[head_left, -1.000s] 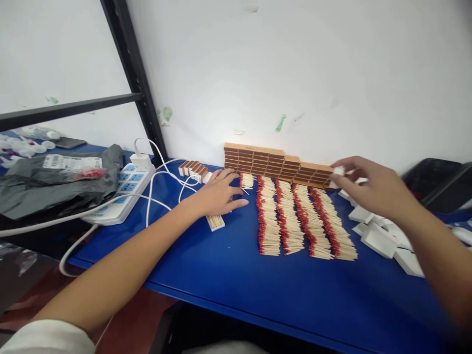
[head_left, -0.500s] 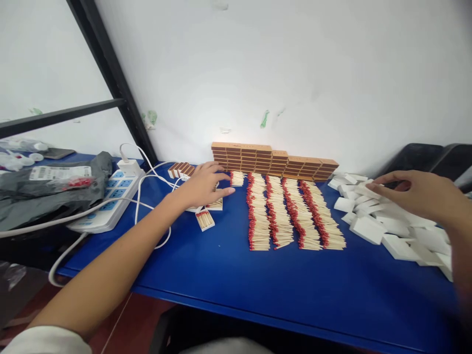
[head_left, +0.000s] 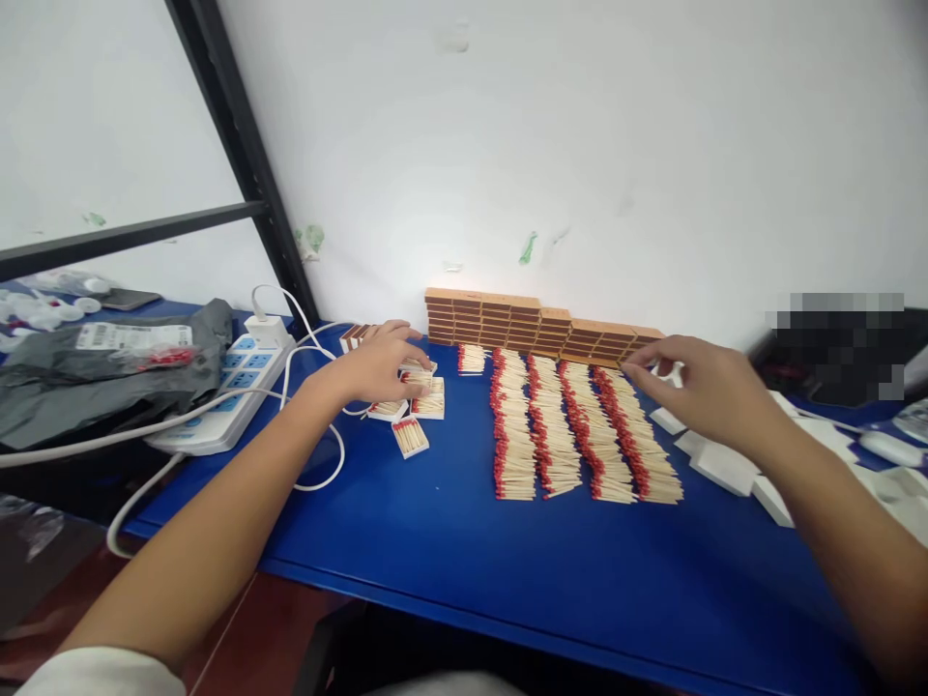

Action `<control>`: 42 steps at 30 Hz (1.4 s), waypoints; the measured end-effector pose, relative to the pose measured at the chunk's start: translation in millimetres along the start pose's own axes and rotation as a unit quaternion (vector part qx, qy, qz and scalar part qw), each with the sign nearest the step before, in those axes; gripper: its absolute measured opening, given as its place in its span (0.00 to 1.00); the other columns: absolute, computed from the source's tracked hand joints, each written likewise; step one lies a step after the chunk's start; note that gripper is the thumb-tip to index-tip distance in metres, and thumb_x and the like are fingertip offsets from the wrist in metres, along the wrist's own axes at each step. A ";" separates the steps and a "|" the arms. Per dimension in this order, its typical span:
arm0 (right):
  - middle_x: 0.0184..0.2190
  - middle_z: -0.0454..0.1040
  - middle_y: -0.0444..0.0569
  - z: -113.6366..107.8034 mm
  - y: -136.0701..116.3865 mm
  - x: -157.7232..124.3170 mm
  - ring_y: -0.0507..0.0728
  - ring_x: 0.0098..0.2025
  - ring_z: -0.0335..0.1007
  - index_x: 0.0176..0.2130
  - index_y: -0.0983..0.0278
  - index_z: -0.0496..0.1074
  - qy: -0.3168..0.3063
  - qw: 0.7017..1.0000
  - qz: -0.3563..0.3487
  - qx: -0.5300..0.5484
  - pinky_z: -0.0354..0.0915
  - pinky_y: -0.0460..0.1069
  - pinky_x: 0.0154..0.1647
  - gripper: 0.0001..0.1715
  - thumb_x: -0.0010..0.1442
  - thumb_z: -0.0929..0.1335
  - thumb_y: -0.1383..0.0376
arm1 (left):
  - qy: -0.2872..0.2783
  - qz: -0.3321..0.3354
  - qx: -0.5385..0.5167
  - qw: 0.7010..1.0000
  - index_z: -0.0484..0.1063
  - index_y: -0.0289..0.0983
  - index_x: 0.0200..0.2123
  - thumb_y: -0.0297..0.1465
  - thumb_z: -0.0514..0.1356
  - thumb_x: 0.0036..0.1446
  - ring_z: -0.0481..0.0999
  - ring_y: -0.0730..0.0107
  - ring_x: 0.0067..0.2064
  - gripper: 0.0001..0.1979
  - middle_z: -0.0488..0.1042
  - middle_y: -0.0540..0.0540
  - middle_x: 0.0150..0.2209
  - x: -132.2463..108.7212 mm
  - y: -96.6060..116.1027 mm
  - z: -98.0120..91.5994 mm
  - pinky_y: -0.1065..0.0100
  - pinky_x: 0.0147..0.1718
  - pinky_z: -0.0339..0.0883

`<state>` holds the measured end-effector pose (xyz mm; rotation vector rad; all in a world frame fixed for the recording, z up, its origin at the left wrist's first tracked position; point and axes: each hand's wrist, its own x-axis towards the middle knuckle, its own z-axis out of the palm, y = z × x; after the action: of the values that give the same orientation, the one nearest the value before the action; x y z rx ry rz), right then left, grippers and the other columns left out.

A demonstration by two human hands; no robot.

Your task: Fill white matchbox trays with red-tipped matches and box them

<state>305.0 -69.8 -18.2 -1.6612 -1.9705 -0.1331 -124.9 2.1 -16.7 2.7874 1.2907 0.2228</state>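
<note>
My left hand (head_left: 381, 362) rests over a small group of white matchbox trays filled with red-tipped matches, its thumb and fingers spread apart. One filled tray (head_left: 411, 437) lies in front of it, and another filled tray (head_left: 429, 399) sits by the thumb. My right hand (head_left: 696, 387) is at the far end of the rightmost row of loose matches (head_left: 638, 435), thumb and index finger drawn together; whatever is between them is too small to tell. Several more match rows (head_left: 514, 425) lie to its left, plus a short bunch of matches (head_left: 471, 360).
Stacked brown matchbox sleeves (head_left: 536, 324) line the wall. Empty white trays (head_left: 725, 469) are heaped at the right, partly behind my right arm. A power strip (head_left: 239, 387), white cables (head_left: 340, 464) and a grey plastic bag (head_left: 108, 377) occupy the left.
My right hand has moved left from the white tray heap to the match rows. My left hand has drawn back slightly left over the filled trays. The view has shifted a little.
</note>
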 end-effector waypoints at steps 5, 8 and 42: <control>0.37 0.80 0.51 24.3 -83.3 27.2 0.61 0.39 0.74 0.37 0.59 0.77 -0.095 0.975 -0.195 0.056 0.66 0.54 0.41 0.13 0.67 0.67 0.56 | 0.004 0.005 -0.007 1.000 0.83 0.43 0.54 0.43 0.69 0.58 0.59 0.36 0.71 0.22 0.71 0.38 0.63 -0.3 -5.0 1.7 0.38 0.68 0.57; 0.38 0.81 0.53 37.2 -115.4 45.4 0.62 0.43 0.74 0.37 0.60 0.77 -0.125 0.958 -0.246 0.077 0.66 0.55 0.43 0.11 0.68 0.66 0.60 | 0.033 0.026 -0.017 0.999 0.83 0.41 0.51 0.43 0.69 0.59 0.61 0.36 0.71 0.20 0.72 0.36 0.63 1.7 -5.2 6.3 0.37 0.67 0.58; 0.42 0.82 0.52 91.4 -130.3 54.2 0.62 0.43 0.74 0.45 0.61 0.79 -0.244 0.936 -0.226 0.112 0.63 0.53 0.40 0.15 0.64 0.73 0.55 | 0.098 0.072 -0.082 0.989 0.75 0.38 0.51 0.49 0.75 0.55 0.77 0.51 0.53 0.28 0.81 0.41 0.47 19.0 28.7 37.7 0.53 0.56 0.67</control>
<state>147.2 -14.2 -34.7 -1.1404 -2.6041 0.3589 -85.2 -1.8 -48.6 2.7730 1.0485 0.5961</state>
